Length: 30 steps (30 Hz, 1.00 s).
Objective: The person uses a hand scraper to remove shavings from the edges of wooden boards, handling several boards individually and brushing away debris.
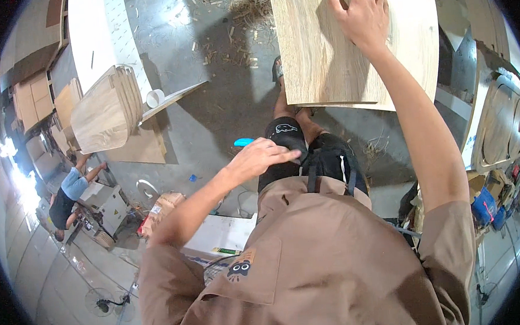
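My right hand [365, 18] lies flat on a light wood-grain panel [312, 46], fingers stretched toward its far side. The panel rests on another board [413, 52], whose pale surface shows along the right. In front of my body, my left hand [263, 159] is closed around a blue-ended tool [244, 142]. Only the tool's rounded bright blue end sticks out behind the fingers, so its kind is hidden. The left hand is apart from the panel, above my dark shorts.
Rounded wood-grain boards [105, 109] are stacked at left beside a white roll [155, 98] on a white-topped surface [106, 35]. Wood scraps [250, 8] litter the grey floor. Another person [71, 192] is at a machine [111, 210] far left. More panels [496, 127] lean at right.
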Motion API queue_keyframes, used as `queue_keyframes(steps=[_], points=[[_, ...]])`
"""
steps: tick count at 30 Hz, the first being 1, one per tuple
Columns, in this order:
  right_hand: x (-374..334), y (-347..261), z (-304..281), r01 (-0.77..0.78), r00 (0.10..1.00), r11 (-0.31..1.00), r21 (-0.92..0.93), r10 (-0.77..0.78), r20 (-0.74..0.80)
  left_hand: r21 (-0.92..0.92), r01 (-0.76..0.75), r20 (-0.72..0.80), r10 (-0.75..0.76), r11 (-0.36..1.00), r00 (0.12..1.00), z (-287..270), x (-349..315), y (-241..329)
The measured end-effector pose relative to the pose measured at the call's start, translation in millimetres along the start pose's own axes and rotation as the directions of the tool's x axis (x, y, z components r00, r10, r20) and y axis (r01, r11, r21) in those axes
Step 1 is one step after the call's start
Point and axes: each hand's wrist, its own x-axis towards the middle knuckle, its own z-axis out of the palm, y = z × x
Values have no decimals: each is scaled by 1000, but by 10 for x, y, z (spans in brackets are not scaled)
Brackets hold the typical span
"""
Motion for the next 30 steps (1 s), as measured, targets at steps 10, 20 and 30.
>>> queue_keyframes(steps=[10,20,30], points=[[-88,285,228,164,983,977,-137,-173,-56,-562,73,-698,-520,824,493,-761,1008,-1233],[-643,173,9,168,986,981,-93,-165,37,-485,78,-799,-478,871,364,-1877,1928,-2386],[-595,171,-11,172,984,983,-67,-168,61,-223,110,-694,-237,969,680,-3632,2810,-3203]])
